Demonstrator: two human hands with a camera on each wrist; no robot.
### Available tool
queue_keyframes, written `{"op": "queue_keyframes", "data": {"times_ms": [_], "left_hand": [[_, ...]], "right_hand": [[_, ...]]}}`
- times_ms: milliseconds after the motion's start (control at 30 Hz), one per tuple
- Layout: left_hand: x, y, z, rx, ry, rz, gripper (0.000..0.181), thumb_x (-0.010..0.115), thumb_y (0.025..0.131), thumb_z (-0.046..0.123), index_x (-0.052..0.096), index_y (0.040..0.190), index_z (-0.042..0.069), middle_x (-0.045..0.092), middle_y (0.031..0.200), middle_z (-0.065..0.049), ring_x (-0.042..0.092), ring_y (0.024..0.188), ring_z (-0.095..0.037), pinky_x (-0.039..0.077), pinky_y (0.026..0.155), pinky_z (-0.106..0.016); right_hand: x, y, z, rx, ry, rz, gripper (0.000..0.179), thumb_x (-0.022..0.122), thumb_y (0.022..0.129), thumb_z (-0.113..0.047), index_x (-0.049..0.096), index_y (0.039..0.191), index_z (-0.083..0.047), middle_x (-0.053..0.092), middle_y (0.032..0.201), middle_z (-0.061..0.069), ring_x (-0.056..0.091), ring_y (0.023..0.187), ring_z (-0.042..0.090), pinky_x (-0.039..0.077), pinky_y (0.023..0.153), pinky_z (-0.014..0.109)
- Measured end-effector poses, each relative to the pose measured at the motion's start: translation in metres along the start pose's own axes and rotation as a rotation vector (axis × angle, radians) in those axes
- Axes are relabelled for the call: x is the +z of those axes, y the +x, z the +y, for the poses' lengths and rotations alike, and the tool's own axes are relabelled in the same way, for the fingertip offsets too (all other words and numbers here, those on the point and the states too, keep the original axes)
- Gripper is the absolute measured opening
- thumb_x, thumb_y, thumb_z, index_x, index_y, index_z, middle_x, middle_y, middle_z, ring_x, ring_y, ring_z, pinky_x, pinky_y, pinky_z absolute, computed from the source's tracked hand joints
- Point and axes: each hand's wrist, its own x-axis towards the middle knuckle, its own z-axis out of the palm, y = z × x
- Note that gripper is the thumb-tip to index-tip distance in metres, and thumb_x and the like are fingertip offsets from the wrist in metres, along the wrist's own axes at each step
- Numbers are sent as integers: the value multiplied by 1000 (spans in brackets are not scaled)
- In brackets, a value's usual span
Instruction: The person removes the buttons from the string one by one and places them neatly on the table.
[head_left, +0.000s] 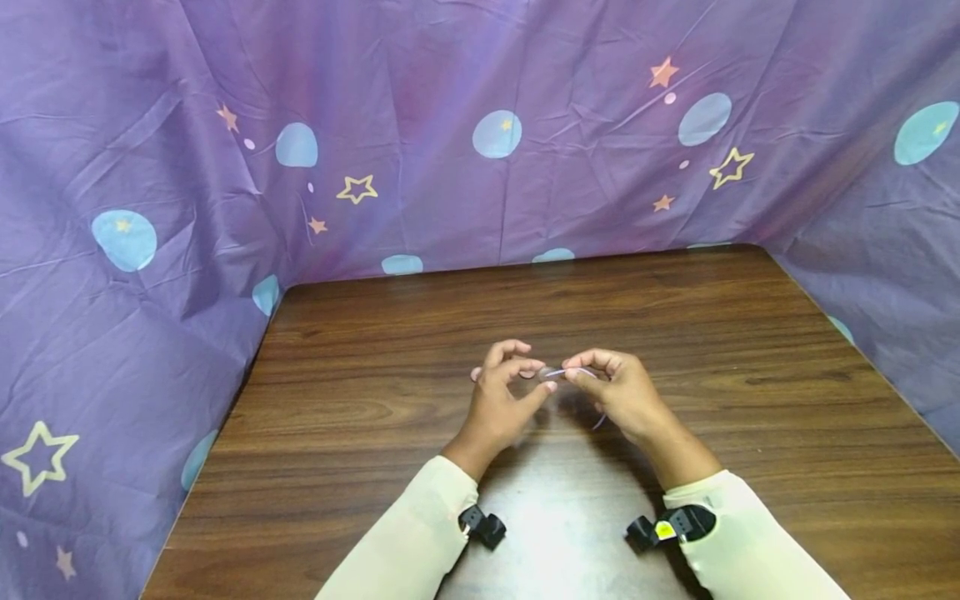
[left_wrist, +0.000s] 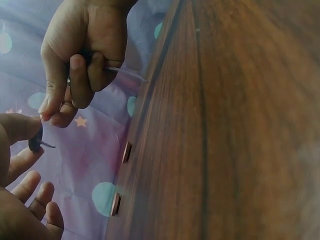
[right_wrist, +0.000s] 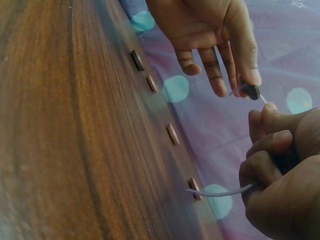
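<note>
My left hand [head_left: 501, 400] pinches a small round dark disc [right_wrist: 250, 90] between thumb and fingertip, its other fingers spread apart. A thin pale cord [right_wrist: 220, 192] is threaded at the disc, with a short end poking out on the left hand's side. Close by on the right, my right hand [head_left: 618, 392] pinches the cord beside the disc. The cord's loose end hangs below that hand in the head view. Curled right fingers partly hide something dark in the palm, too covered to tell. Both hands are held above the brown wooden table [head_left: 360, 467].
Several small flat brownish pieces [right_wrist: 172, 134] show near the table's edge in the wrist views. A purple cloth [head_left: 420, 100] with stars and blue spots hangs behind the table and at both sides. Black wrist cameras [head_left: 483, 527] sit on the pale sleeves [head_left: 405, 533].
</note>
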Motion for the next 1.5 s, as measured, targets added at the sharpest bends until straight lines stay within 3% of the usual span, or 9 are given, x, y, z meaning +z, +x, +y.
{"op": "queue_keyframes", "data": {"times_ms": [100,433,733,867,1000,1133,1300,1500], "left_hand": [[-2,0,-2,38,14,16,26,89,88,10,80,111,4,66,135,-16,71,112,-32,29,107,-41],[-7,-1,-8,49,58,51,24,89,87,9,80,109,1,65,135,-22,65,128,-35,52,112,-46],[-15,-3,-14,61,85,81,25,90,87,12,81,109,3,64,136,-20,64,131,-35,53,113,-48],[-21,-6,-17,41,96,69,26,90,88,14,82,111,4,63,137,-19,64,131,-35,52,113,-49],[-26,-9,-22,10,109,60,27,90,90,16,82,113,4,63,137,-19,64,128,-33,53,109,-47],[-30,-12,-26,-42,107,54,29,90,90,18,82,115,6,66,133,-17,64,128,-32,52,109,-47],[-34,-14,-28,-116,90,38,30,90,90,21,82,117,9,70,127,-11,64,125,-29,55,106,-49],[-36,-15,-30,-123,109,24,29,91,89,20,84,116,10,76,120,-10,68,118,-28,55,102,-46]], "right_hand": [[0,0,0,3,1,6,26,76,101,-7,70,115,14,71,78,-10,46,57,5,41,50,21],[0,0,1,0,13,16,25,75,101,-5,69,114,15,72,79,-12,45,56,3,39,48,20],[0,1,0,3,41,20,15,74,102,-6,73,108,8,76,86,-15,45,57,2,38,48,19],[0,1,1,7,48,25,4,75,102,-7,77,101,-3,79,91,-11,44,57,2,38,48,20],[0,1,1,8,48,28,5,75,101,-6,78,98,-9,79,93,-9,44,57,3,38,47,20],[-1,1,1,9,41,28,4,74,102,-4,76,102,-2,79,92,-13,44,57,3,38,48,20],[-1,1,0,9,37,25,14,73,102,-5,73,108,8,76,86,-17,43,56,4,37,47,21],[-1,1,0,15,48,24,10,74,102,-6,75,105,3,77,87,-14,44,56,4,37,47,21]]}}
